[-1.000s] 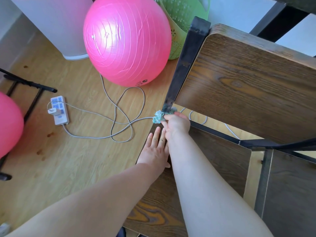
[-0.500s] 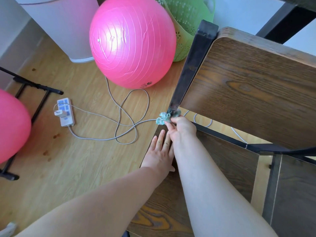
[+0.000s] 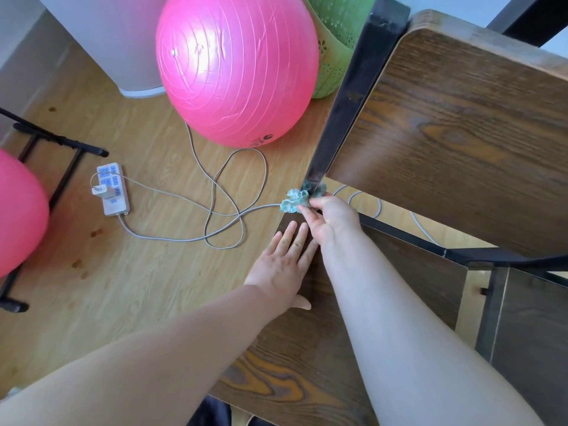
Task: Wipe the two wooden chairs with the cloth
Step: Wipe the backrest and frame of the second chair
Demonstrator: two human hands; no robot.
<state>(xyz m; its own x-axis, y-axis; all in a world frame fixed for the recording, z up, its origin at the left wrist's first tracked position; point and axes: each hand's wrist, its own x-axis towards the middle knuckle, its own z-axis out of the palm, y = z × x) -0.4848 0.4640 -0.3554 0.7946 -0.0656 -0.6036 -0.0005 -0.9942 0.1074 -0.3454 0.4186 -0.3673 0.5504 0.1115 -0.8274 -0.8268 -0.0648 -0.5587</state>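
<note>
Head view: the right hand (image 3: 333, 219) still pinches the crumpled teal cloth (image 3: 293, 201) against the foot of the black metal upright (image 3: 347, 96) of the dark wooden chair (image 3: 461, 124), barely shifted; the left hand (image 3: 282, 265) stays flat on the seat (image 3: 292, 379). Wiping likely lingers at this joint.

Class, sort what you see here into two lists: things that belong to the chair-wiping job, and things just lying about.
Job in hand: cloth, pinched by the right hand against the black chair post; left hand flat on the chair seat; second wooden seat.
Lying about: pink ball, power strip, grey cable, green basket.
</note>
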